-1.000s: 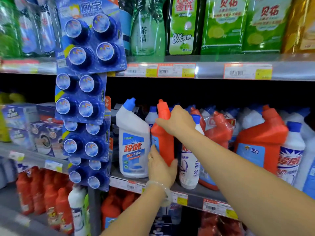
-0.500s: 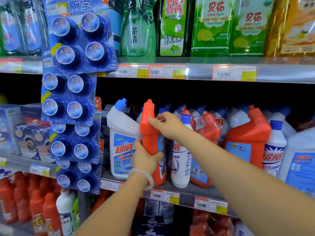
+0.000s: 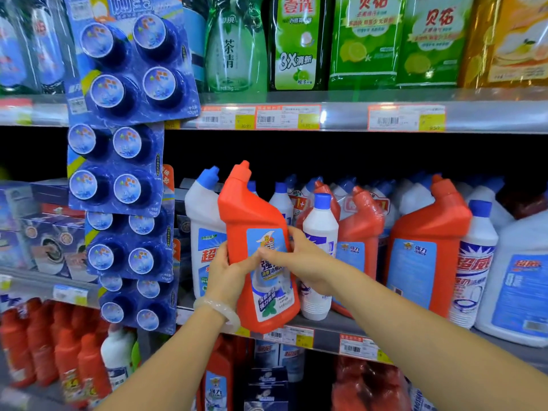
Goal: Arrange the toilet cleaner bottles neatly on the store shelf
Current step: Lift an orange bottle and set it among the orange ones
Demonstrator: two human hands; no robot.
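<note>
**A:** Where is the red toilet cleaner bottle (image 3: 255, 215) sitting?

**B:** It isn't sitting. 2 hands are holding it up in front of the middle shelf (image 3: 326, 341). Its label is facing the camera and its capped top is leaning to the left. Its base is hanging level with the shelf's front lip and covering part of the price tags (image 3: 292, 336). Whether it is touching the lip, I cannot tell.

**A:** What is each grip doing?

**B:** The left hand (image 3: 226, 271) is clamping the bottle's left side, with the thumb lying across the front and the fingers going round behind. A pale bracelet (image 3: 219, 311) is circling that wrist. The right hand (image 3: 308, 262) is clasping the right edge, with its fingers curling over it beside the label. That hand is showing some blur.

**A:** And what is standing around it?

**B:** A white bottle (image 3: 203, 226) with a blue cap is standing on the shelf just behind it, on the left. A small white bottle (image 3: 320, 232) is standing just behind the right hand, with wrapped red bottles (image 3: 360, 226) behind that. A large red bottle (image 3: 424, 262) is standing further right. Blue blister packs (image 3: 127, 69) are hanging in a column at the left, the top one showing 4 round discs.
</note>
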